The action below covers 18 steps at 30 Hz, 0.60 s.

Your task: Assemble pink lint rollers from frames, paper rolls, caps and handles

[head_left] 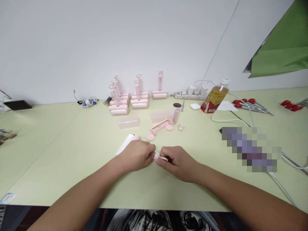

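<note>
Between my two hands is a small pink part with a rounded knob (157, 156). My left hand (139, 155) is closed around its left end, where a narrow clear collar shows. My right hand (177, 163) pinches the flat pink tab at the other end; the fingers hide some of it. A white roll with a pink end (125, 144) lies just behind my left hand. Beyond the hands lie two pink discs (150, 137), an open pink holder (160, 127), and a small clear pink cap (181, 127). A clear pink tube (176, 115) stands behind them.
Translucent pink covers (128, 122) lie mid-table. Several pink roller sets (140, 103) stand along the wall. To the right are a drink bottle (215, 98), a power strip (191, 95), red-handled tools (250, 104), cables and a blurred-out object (249, 149). A round hole (177, 105) opens in the tabletop.
</note>
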Each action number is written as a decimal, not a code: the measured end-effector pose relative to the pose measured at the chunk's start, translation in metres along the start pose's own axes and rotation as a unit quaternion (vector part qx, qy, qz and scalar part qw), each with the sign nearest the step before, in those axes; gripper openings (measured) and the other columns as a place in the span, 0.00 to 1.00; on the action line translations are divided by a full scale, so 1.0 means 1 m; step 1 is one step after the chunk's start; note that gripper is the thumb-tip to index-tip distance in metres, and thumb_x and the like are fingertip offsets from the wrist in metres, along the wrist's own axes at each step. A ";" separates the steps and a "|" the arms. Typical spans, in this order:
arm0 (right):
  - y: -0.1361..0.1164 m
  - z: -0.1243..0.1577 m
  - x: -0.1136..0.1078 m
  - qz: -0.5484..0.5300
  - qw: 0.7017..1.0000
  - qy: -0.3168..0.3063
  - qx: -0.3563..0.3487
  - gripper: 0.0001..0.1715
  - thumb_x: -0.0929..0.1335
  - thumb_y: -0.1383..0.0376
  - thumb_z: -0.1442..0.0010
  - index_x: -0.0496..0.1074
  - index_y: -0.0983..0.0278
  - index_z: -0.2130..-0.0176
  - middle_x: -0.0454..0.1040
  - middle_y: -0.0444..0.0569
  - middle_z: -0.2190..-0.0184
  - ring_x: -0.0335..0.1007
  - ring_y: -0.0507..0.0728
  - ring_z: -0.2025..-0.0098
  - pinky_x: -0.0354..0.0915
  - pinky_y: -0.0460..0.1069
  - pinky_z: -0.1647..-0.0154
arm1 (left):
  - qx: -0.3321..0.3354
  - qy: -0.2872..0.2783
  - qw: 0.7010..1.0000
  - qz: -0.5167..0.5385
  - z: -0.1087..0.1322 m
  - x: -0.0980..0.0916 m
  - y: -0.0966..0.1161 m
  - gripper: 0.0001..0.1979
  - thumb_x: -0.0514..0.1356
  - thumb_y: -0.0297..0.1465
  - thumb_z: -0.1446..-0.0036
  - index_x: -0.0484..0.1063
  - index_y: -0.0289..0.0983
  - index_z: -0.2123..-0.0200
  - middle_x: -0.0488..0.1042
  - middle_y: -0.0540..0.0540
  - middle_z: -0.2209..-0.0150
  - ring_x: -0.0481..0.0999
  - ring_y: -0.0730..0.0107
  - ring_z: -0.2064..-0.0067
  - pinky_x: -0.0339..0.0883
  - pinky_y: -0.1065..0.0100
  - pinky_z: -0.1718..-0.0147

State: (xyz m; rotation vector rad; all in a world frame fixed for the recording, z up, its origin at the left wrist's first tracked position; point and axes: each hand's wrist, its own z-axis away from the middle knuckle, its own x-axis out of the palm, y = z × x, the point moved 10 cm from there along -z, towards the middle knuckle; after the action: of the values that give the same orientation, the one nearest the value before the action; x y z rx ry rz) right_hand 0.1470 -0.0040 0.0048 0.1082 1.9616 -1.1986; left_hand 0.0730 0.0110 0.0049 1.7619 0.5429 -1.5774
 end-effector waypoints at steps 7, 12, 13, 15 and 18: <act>-0.005 0.001 0.002 0.009 0.999 -0.032 0.002 0.15 0.64 0.63 0.39 0.57 0.62 0.75 0.59 0.38 0.80 0.53 0.49 0.78 0.50 0.45 0.74 | 0.009 -0.018 1.000 -0.014 -0.001 0.004 0.006 0.04 0.55 0.26 0.50 0.63 0.37 0.76 0.71 0.49 0.76 0.69 0.69 0.75 0.50 0.68 0.76; -0.004 0.000 0.006 -0.005 0.998 -0.061 0.010 0.14 0.64 0.64 0.39 0.57 0.62 0.75 0.60 0.38 0.80 0.53 0.49 0.78 0.49 0.45 0.74 | 0.011 -0.023 0.999 -0.027 -0.001 0.010 0.007 0.04 0.55 0.27 0.49 0.65 0.37 0.75 0.73 0.49 0.74 0.69 0.69 0.74 0.50 0.68 0.76; -0.004 0.000 0.006 -0.003 0.998 -0.066 0.012 0.14 0.64 0.64 0.39 0.58 0.62 0.75 0.60 0.38 0.80 0.54 0.49 0.77 0.49 0.45 0.74 | 0.011 -0.021 0.999 -0.030 -0.002 0.010 0.007 0.04 0.55 0.28 0.50 0.65 0.37 0.75 0.73 0.50 0.75 0.69 0.70 0.75 0.49 0.68 0.77; -0.003 0.000 0.008 0.001 0.997 -0.076 0.016 0.14 0.64 0.65 0.39 0.58 0.63 0.75 0.61 0.39 0.80 0.54 0.49 0.77 0.50 0.45 0.74 | 0.012 -0.015 0.999 -0.036 -0.002 0.011 0.006 0.03 0.56 0.28 0.50 0.65 0.37 0.75 0.73 0.50 0.75 0.69 0.70 0.75 0.48 0.68 0.77; 0.002 0.001 0.009 0.023 0.996 -0.078 0.041 0.12 0.64 0.62 0.38 0.61 0.63 0.72 0.65 0.40 0.78 0.57 0.50 0.76 0.50 0.45 0.74 | 0.015 -0.011 0.999 -0.045 -0.002 0.011 0.006 0.04 0.56 0.28 0.51 0.65 0.37 0.76 0.72 0.50 0.76 0.69 0.70 0.75 0.47 0.67 0.77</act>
State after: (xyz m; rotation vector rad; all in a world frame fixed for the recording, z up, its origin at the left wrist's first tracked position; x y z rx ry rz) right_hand 0.1421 -0.0071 -0.0030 0.0989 1.7672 -1.2196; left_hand 0.0809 0.0069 -0.0043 1.7618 0.5977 -1.6734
